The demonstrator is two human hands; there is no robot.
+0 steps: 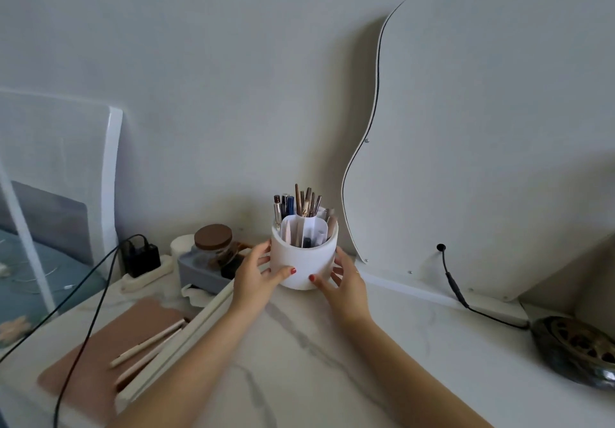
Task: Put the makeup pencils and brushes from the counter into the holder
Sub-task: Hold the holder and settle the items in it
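Hands cup the white holder [303, 263] from both sides, left hand [254, 276] and right hand [346, 289] curled part-open against its wall, seemingly to steady it upright near the counter's [332, 344] back edge, pencils and brushes [301, 204] already standing inside.

White cylindrical holder [304, 261], upright on the marble counter [332, 344] near the wall, with internal dividers. Pencils and brushes [301, 203] stand in its rear compartments, tips protruding above the rim; a dark item sits low in a front compartment.
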